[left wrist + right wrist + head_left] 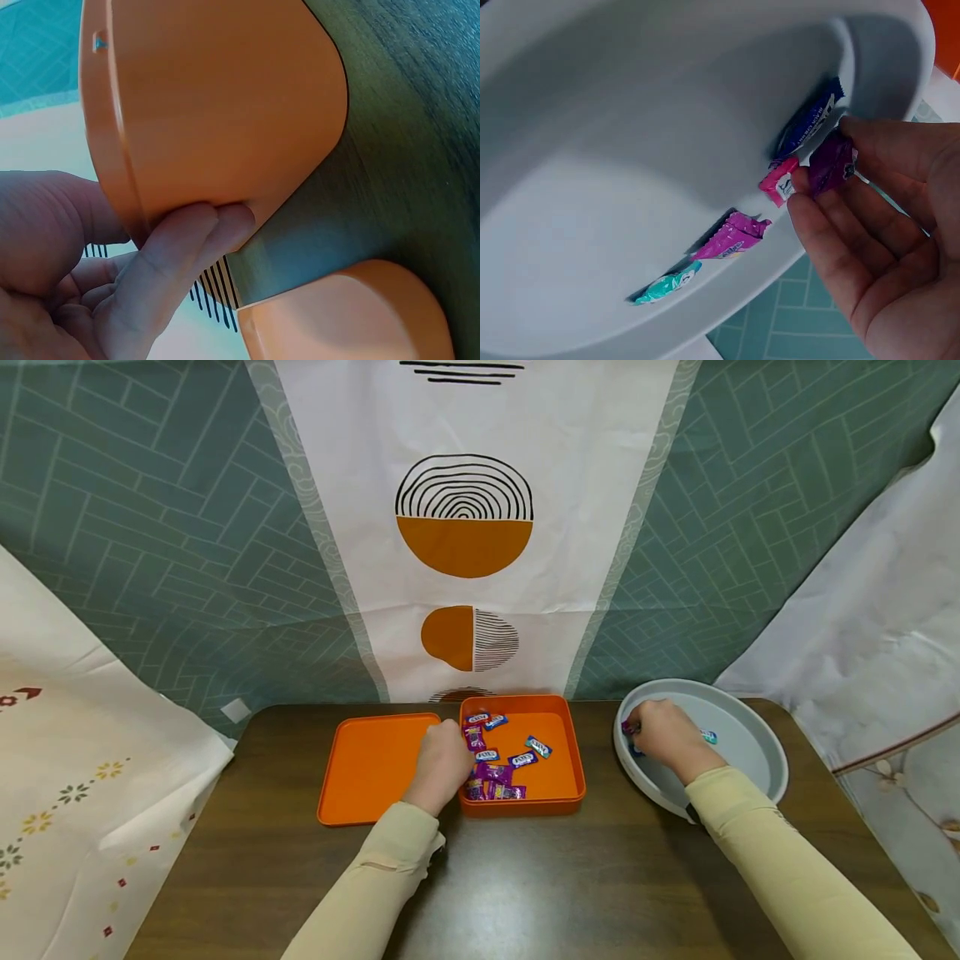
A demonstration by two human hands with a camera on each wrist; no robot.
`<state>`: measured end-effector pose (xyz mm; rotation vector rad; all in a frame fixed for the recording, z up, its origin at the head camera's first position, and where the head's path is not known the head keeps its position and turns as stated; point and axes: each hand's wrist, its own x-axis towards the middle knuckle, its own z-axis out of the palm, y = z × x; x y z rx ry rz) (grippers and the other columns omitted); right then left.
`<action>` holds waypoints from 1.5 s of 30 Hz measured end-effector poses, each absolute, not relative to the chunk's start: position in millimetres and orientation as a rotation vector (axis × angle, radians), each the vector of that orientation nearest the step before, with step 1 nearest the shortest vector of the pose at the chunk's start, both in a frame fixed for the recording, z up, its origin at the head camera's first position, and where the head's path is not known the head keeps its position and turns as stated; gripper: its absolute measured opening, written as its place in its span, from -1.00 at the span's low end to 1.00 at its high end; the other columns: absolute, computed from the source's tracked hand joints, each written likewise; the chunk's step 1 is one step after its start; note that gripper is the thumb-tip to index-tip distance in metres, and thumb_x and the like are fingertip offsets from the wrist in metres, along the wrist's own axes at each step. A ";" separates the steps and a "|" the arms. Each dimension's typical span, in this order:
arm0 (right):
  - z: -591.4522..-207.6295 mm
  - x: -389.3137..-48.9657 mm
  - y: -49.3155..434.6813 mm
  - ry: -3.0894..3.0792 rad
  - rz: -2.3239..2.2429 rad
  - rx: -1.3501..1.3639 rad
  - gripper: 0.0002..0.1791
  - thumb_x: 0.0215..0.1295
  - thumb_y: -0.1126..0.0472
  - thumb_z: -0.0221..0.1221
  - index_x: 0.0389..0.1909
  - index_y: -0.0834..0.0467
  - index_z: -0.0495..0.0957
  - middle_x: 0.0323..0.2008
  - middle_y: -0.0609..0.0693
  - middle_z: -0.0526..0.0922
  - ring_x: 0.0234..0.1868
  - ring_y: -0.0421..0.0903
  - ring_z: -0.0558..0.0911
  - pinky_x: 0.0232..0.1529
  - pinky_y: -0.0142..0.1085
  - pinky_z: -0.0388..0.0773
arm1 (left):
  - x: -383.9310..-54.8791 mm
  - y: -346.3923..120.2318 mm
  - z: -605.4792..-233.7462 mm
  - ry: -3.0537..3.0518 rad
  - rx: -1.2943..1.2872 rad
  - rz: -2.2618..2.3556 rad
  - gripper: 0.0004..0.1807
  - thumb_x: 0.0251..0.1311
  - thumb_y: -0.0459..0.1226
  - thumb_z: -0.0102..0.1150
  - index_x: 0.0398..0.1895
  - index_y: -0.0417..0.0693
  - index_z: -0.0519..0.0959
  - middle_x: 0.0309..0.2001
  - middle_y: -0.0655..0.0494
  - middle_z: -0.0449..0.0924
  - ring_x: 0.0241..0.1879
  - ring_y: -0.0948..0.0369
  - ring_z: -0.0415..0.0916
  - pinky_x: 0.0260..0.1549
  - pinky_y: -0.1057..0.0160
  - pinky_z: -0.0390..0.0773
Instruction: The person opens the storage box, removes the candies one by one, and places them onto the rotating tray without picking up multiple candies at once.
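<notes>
My left hand grips the left side of an orange box. In the left wrist view its fingers press against the box's outer wall. Inside the box lie several wrapped candies, among them purple ones and blue-and-white ones. At the right, my right hand reaches into a round grey tray. Thumb and fingertips pinch a dark purple wrapped candy there. Below them in the tray are a dark blue candy, a pink one, a magenta one and a teal one.
Left of the box, a flat orange lid lies on the brown wooden table. A patterned curtain hangs right behind the table's back edge. White cloth drapes at the left side.
</notes>
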<state>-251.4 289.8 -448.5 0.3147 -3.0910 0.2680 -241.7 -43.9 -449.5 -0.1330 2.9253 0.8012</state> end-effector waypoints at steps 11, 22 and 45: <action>-451.1 -252.5 291.7 -3.072 0.279 0.294 -0.87 -0.05 0.34 0.17 -0.51 0.11 0.68 -0.56 -0.03 0.65 -0.55 -0.10 0.49 -0.44 -0.12 0.50 | -242.4 -44.0 -449.4 2.962 -0.093 0.775 -0.70 -0.06 -0.32 0.34 -0.25 -0.28 0.53 -0.42 -0.09 0.61 -0.46 0.08 0.59 -0.53 0.19 0.65; -436.6 -249.4 287.1 -3.063 0.305 0.261 -0.76 0.12 0.26 0.14 -0.22 0.23 0.68 -0.24 0.20 0.70 -0.26 0.11 0.66 -0.16 0.04 0.56 | -243.1 -43.5 -448.4 2.923 -0.133 0.773 -0.65 -0.05 -0.31 0.35 -0.19 -0.27 0.51 -0.37 -0.10 0.60 -0.43 0.06 0.60 -0.47 0.14 0.67; -417.8 -251.6 182.4 -3.028 0.346 0.404 -0.77 0.15 0.20 0.21 -0.19 0.19 0.63 -0.41 0.03 0.67 -0.46 -0.06 0.51 -0.29 -0.19 0.61 | -241.7 -43.6 -449.5 2.940 -0.129 0.766 -0.67 -0.04 -0.31 0.34 -0.22 -0.27 0.51 -0.39 -0.10 0.59 -0.44 0.06 0.57 -0.46 0.15 0.67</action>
